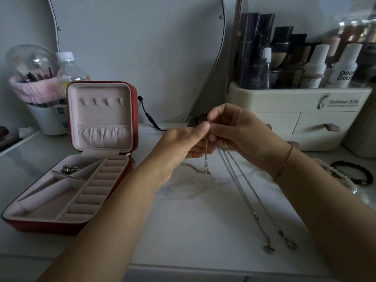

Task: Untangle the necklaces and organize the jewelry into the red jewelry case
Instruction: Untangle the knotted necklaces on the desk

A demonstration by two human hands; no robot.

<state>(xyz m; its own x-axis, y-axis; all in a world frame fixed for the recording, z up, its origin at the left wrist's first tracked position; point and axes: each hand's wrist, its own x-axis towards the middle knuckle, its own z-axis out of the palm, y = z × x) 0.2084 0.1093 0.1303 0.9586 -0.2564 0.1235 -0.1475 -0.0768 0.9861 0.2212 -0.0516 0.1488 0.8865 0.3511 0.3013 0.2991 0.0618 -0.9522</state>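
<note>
My left hand (pixel 183 145) and my right hand (pixel 240 135) meet above the table's middle, both pinching thin necklace chains. A fine gold chain (pixel 205 161) hangs from my left fingers down to the tabletop. A longer silver necklace (pixel 244 196) runs from my right hand toward me, its clasp ends lying near the front edge. The red jewelry case (pixel 130 123) stands open at the left, its pink lid upright. A small metal jewelry piece (pixel 72 168) lies in its back compartment.
A cream cosmetics organizer (pixel 295 110) with bottles stands at the back right. A dark bead bracelet (pixel 354 176) and a pearl strand (pixel 337 176) lie at the right. A brush holder (pixel 38 88) and water bottle (pixel 69 72) stand behind the case. A black cable (pixel 148 117) lies by the mirror.
</note>
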